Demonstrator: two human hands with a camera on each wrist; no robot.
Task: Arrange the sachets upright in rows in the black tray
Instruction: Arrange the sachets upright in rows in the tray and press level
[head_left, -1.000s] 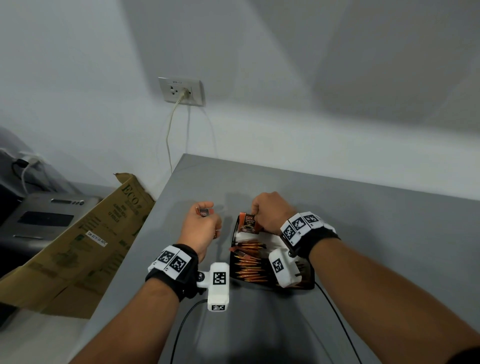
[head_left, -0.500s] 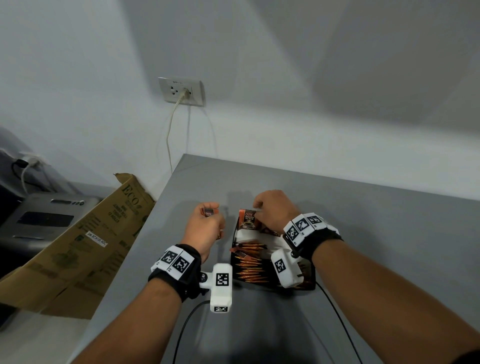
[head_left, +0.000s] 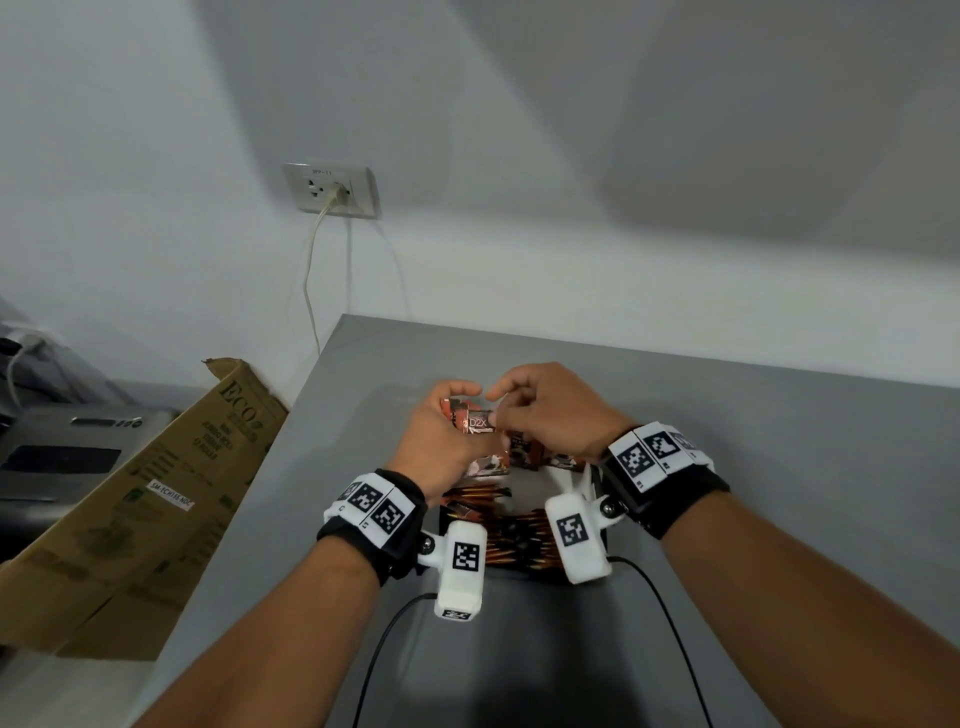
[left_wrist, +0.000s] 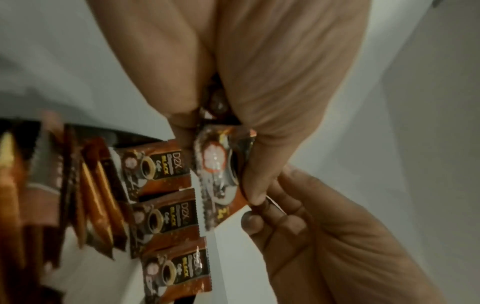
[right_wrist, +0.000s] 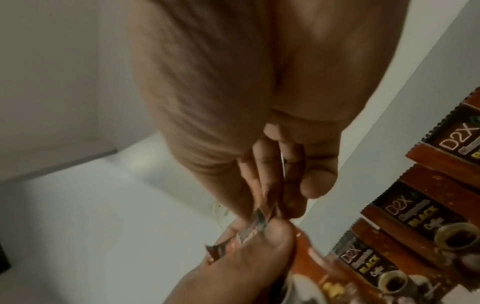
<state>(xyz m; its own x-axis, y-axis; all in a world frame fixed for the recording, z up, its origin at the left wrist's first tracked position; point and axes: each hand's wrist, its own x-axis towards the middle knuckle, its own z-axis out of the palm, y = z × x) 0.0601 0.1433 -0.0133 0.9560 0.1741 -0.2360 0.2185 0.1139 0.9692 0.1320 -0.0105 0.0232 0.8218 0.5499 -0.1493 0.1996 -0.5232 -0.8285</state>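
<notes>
The black tray (head_left: 522, 567) lies on the grey table, packed with brown-orange sachets standing on edge (head_left: 519, 540). A row of three upright D2X sachets (left_wrist: 166, 218) faces me at its far end, also in the right wrist view (right_wrist: 415, 216). Above that end my left hand (head_left: 457, 410) grips a small bunch of sachets, the front sachet (head_left: 477, 423) (left_wrist: 223, 174) facing up. My right hand (head_left: 498, 413) meets it and pinches that sachet's top edge (right_wrist: 261, 220) between thumb and fingertips (left_wrist: 275, 207). The wrist cameras hide the tray's near part.
The table's left edge runs close to the tray. Beyond it lean a flattened cardboard box (head_left: 156, 499) and a grey machine (head_left: 62, 457). A wall socket (head_left: 332, 189) with a cord hangs behind. Cables (head_left: 384, 639) trail over the near table.
My left hand has moved right from beside the tray to above its far end. My right hand left the sachet standing in the tray, rose, and now pinches the left hand's sachet.
</notes>
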